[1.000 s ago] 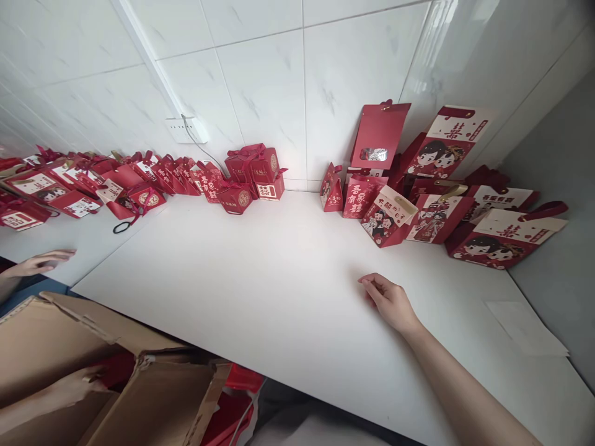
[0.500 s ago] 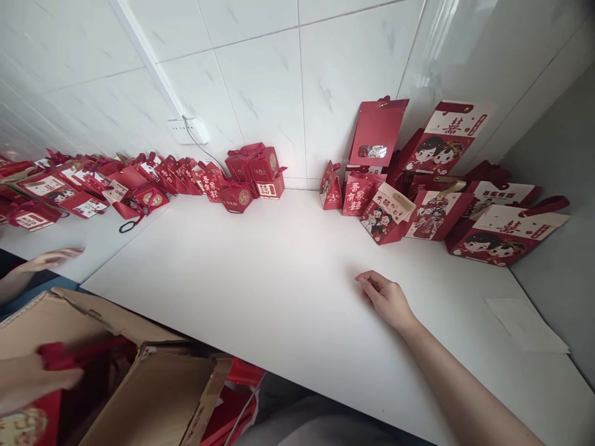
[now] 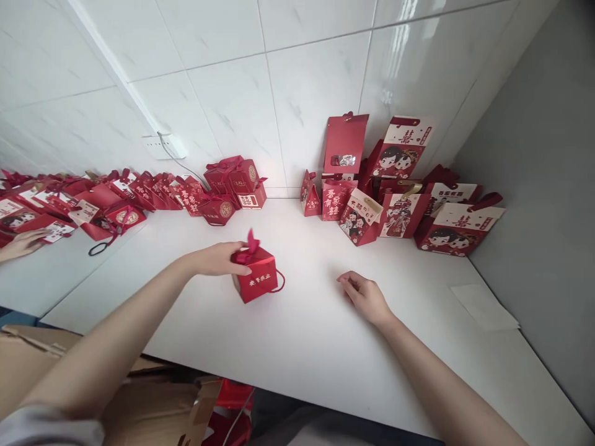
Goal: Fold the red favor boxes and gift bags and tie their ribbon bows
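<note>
My left hand [image 3: 216, 259] is closed on the top of a red gift box [image 3: 259, 284] with gold lettering, a dark red bow and a cord handle loop at its right side. The box is over the middle of the white table [image 3: 297, 347], slightly tilted; whether its base touches the table I cannot tell. To the right of the box rests my right hand [image 3: 365, 298] on the tabletop, its fingers curled together with nothing seen in them.
Red and cream gift bags [image 3: 402, 214] stand at the back right. Red boxes [image 3: 220, 207] are stacked by the wall; more bags [image 3: 100, 210] crowd the left, near black-handled scissors [image 3: 98, 248] and another person's hand [image 3: 23, 244]. A cardboard carton [image 3: 153, 409] sits below the table edge. Paper [image 3: 483, 308] lies right.
My left hand has come up from the carton to the table with the red gift box. My right hand keeps its place on the table. The view has turned right.
</note>
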A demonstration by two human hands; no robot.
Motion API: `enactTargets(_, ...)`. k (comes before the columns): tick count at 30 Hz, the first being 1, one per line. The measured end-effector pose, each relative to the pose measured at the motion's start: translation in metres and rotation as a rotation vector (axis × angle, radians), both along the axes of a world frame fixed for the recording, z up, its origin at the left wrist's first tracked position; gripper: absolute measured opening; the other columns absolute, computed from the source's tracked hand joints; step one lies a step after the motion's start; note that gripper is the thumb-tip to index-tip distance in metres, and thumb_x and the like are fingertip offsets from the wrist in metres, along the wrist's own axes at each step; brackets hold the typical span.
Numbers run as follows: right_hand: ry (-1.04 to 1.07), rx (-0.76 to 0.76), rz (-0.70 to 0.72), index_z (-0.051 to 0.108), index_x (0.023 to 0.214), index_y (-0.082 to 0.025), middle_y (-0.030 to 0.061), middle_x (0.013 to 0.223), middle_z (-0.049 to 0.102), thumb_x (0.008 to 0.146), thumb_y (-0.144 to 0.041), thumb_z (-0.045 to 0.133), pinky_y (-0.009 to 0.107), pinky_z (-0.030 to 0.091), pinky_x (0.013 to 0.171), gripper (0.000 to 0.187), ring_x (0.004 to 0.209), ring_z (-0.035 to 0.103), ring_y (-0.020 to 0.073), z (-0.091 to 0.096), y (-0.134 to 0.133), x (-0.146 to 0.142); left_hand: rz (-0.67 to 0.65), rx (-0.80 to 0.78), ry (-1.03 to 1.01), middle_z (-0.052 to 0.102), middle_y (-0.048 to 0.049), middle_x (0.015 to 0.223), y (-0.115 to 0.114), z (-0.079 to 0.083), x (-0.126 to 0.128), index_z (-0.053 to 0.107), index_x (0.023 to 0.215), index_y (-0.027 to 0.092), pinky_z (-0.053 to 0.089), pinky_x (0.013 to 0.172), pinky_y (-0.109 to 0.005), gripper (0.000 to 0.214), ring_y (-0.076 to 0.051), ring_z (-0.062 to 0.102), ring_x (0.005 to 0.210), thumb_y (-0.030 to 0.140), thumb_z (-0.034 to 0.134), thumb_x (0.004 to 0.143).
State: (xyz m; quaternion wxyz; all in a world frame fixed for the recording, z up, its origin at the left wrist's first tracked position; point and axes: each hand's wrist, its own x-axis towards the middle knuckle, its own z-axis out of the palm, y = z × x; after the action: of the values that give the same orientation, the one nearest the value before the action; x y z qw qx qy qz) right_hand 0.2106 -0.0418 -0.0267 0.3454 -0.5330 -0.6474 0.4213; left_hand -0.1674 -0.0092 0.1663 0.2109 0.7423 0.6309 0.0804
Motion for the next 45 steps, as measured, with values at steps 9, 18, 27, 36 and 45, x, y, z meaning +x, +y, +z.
enactTargets(9,-0.046,0.019,-0.009,0.065,0.093,-0.026,-0.0012,0.064,0.064,0.095,-0.047,0.044,0.030,0.044,0.062,0.030,0.059,0.058,0.0190,0.007,0.005,-0.004,0.164,0.384,0.267,0.023,-0.0176,0.160,0.134,-0.071,0.043,0.027,0.155,0.019,0.030,0.118,-0.051,0.089,-0.040,0.029,0.146,0.026,0.069,0.077)
enactTargets(18,0.020,0.217,-0.161,0.064,0.100,-0.021,0.0069,0.090,0.068,0.095,-0.042,0.047,0.032,0.052,0.071,0.027,0.078,0.065,0.0206,0.015,0.021,0.003,0.219,0.208,0.166,0.017,-0.0191,0.163,0.076,-0.159,0.089,0.036,0.150,0.016,0.027,0.118,-0.062,0.069,-0.038,0.027,0.148,0.038,0.059,0.088)
enactTargets(27,-0.185,0.513,-0.650,0.060,0.115,-0.018,0.0162,0.115,0.067,0.087,-0.040,0.059,0.046,0.049,0.094,0.036,0.110,0.061,0.0317,0.090,0.124,0.044,0.173,0.339,0.022,0.036,-0.0178,0.155,0.037,-0.193,0.097,0.048,0.139,0.018,0.012,0.123,-0.059,0.049,-0.031,0.029,0.148,0.042,0.046,0.096)
enactTargets(36,0.113,0.413,-0.152,0.066,0.100,-0.019,0.0059,0.089,0.072,0.086,-0.040,0.062,0.031,0.053,0.073,0.025,0.080,0.068,0.0202,0.101,0.082,0.033,0.102,0.387,-0.322,0.044,-0.0123,0.151,0.024,-0.170,0.105,0.037,0.145,0.019,0.034,0.119,-0.040,0.063,-0.025,0.040,0.142,0.051,0.052,0.093)
enactTargets(45,-0.049,0.188,0.420,0.060,0.118,-0.024,0.0009,0.093,0.071,0.086,-0.030,0.065,0.030,0.052,0.075,0.033,0.081,0.066,0.0172,0.126,0.044,0.026,-0.012,-0.052,-1.014,0.073,-0.0103,0.112,-0.012,-0.160,0.152,0.063,0.118,0.017,0.058,0.086,-0.038,0.052,-0.030,0.069,0.103,0.052,0.074,0.080)
